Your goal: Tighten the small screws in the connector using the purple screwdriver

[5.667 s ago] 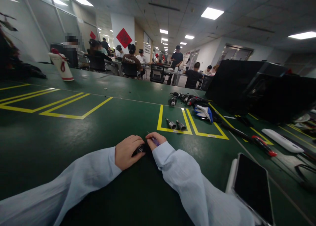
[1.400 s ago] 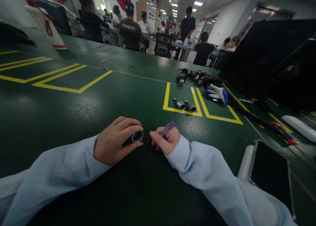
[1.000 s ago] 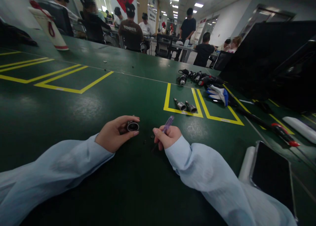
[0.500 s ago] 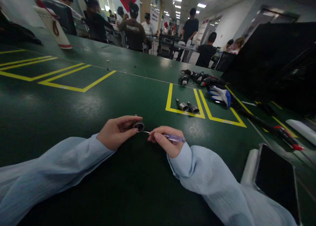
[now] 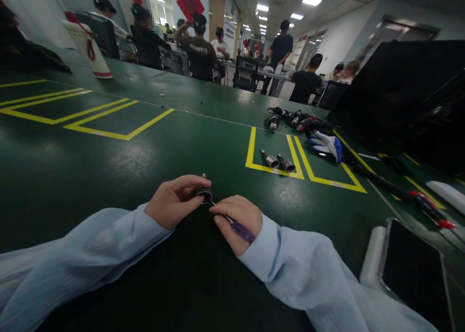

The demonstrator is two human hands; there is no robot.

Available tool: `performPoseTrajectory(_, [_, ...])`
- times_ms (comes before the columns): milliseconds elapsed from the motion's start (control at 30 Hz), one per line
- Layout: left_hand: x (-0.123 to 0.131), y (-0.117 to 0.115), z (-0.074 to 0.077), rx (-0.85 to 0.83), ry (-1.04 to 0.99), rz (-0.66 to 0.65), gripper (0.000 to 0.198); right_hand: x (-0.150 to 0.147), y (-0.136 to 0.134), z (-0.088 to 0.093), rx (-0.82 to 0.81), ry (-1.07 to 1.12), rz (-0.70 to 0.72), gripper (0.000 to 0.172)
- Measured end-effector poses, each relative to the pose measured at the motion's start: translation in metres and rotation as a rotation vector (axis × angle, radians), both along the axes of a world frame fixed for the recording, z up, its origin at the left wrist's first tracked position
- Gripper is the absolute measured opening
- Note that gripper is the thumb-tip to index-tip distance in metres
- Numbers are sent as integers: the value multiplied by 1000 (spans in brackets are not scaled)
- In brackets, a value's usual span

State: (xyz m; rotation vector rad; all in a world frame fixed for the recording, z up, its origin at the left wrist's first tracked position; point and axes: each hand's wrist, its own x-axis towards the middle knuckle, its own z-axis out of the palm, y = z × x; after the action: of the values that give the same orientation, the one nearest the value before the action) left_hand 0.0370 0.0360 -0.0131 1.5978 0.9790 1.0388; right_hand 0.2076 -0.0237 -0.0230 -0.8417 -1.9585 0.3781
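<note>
My left hand (image 5: 173, 201) is closed round a small dark cylindrical part with a metal rim (image 5: 204, 193), held just above the green table (image 5: 109, 172). My right hand (image 5: 238, 220) grips a small screwdriver with a purple handle (image 5: 238, 228). Its thin metal tip points up and left into the part. Both arms wear pale blue sleeves and rest on the table.
Two more metal cylindrical parts (image 5: 278, 161) lie in a yellow-taped box ahead. Behind them lie several similar parts (image 5: 286, 118) and a blue-white glove (image 5: 327, 144). A phone (image 5: 414, 269) and a red-handled tool (image 5: 425, 203) lie at right. People sit at far tables.
My right hand turned the screwdriver from handle-up to lying low with its tip brought into the part. My left hand lifted and tilted the part. The camera view shifted slightly.
</note>
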Motion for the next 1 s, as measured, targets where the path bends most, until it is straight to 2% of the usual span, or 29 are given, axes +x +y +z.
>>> performPoseTrajectory(300, [1,-2,4,-56,-3,43,20,-1,-5,4,12,-64,21,19])
performPoseTrajectory(467, [1,-3,4,-31,24,48,20,-1,-8,8,-16,-81,29,17])
performPoseTrajectory(567, [-1,-2,1,-28,56,27,20,3,-9,9,-16,88,-21,19])
performPoseTrajectory(633, [-3,-1,-2,-27,75,-5,20,5,-7,8,-65,290,-149,29])
performPoseTrajectory(700, [-4,0,-4,-23,83,-42,21,7,-1,5,-258,469,-275,40])
performPoseTrajectory(800, [-4,1,-5,-16,82,-88,24,8,8,0,-493,672,-403,43])
performPoseTrajectory(1000, [-3,0,-1,-6,108,-97,24,5,12,-3,-482,712,-443,43])
